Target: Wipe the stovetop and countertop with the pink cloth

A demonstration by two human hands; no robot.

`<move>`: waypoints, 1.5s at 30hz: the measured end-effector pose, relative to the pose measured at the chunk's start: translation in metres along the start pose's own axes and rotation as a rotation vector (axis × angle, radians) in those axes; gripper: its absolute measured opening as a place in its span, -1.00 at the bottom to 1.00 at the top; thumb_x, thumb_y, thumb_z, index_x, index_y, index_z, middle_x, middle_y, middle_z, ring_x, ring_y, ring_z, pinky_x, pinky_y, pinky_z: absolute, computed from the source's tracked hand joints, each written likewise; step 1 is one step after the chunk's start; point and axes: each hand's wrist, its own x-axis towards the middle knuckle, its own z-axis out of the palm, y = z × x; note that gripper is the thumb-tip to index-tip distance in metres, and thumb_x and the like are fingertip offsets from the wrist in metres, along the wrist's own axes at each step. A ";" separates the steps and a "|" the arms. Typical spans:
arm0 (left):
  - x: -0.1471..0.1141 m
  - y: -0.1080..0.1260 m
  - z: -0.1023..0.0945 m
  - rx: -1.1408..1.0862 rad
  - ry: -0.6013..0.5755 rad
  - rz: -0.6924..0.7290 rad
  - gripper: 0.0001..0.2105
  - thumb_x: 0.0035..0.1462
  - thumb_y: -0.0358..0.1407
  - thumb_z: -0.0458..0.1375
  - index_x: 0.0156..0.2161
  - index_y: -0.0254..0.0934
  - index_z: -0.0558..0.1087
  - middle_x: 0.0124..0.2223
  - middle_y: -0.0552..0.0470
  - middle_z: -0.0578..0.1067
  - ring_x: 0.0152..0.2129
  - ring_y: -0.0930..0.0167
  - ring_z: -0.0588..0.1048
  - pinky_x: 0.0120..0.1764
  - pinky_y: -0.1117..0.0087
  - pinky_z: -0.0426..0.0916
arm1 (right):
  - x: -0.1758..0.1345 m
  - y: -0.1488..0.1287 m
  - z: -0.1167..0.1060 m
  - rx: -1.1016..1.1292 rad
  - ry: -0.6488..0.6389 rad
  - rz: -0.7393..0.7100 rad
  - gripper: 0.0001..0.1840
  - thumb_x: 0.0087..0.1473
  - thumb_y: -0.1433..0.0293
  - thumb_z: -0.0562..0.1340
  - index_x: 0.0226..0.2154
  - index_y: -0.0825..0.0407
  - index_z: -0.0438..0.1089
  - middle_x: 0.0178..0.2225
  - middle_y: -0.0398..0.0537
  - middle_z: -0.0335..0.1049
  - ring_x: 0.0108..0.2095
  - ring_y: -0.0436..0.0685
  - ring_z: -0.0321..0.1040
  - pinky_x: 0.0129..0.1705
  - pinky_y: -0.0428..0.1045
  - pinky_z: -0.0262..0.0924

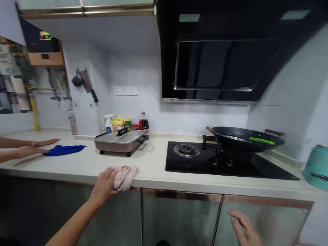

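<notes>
My left hand is closed on a pale pink cloth at the front edge of the white countertop. Part of the cloth lies on the counter, and part hangs over the edge. Low on the right, my right hand is in front of the cabinet doors, its fingers apart and nothing in them. Behind the cloth stands a brown electric pan with a glass lid and black handles.
At far left a co-worker's hands hold a blue cloth on the counter. A wok with a green-handled utensil sits on the black gas stove. A teal appliance stands at right. Bottles line the wall under a hanging cleaver.
</notes>
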 end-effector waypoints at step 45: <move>0.060 0.376 0.034 -0.326 0.027 0.259 -0.23 -0.08 -0.08 0.42 0.28 -0.11 0.38 0.09 -0.32 0.47 0.06 -0.12 0.37 0.19 -0.41 0.08 | 0.120 -0.100 0.075 0.180 -0.035 -0.262 -0.49 0.40 0.09 -0.05 0.11 -0.03 0.42 0.13 0.11 0.42 0.16 0.23 0.34 0.21 0.20 0.24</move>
